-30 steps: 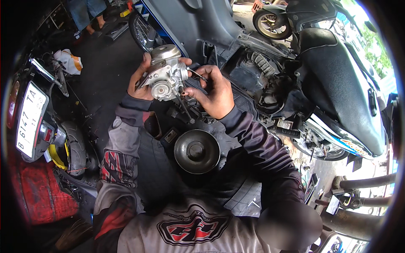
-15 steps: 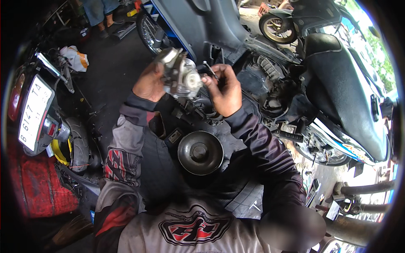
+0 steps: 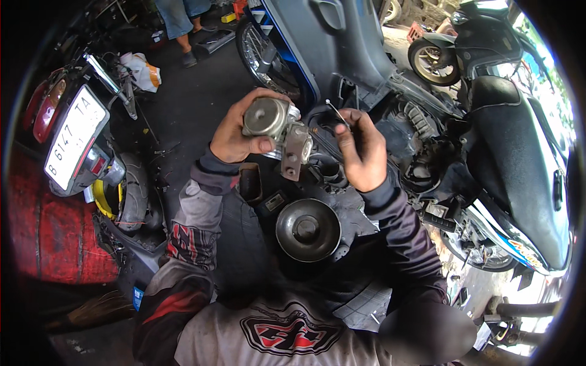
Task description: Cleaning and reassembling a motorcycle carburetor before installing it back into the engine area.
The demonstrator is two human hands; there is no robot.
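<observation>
Silver carburettor (image 3: 267,118) gripped in left hand (image 3: 232,133), right hand (image 3: 365,149) pinching thin rod (image 3: 334,110), black-lettered white plate (image 3: 74,139), red-and-black shirt emblem (image 3: 292,334)

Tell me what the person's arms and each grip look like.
The long grey fabric left sleeve has a dark cuff, red and black panels and a red-and-black print. The dark fabric right sleeve looks creased. The left grip and right grip are gloveless.

Strong daylight enters from the right, where the far background burns out to white and the black seat (image 3: 519,146) carries a soft sheen; the floor (image 3: 189,91) at left lies in shade. Fisheye distortion bends edges toward a black rim. The metal part (image 3: 273,122) reads sharp, whereas a rounded patch (image 3: 430,332) at lower right is blurred
</observation>
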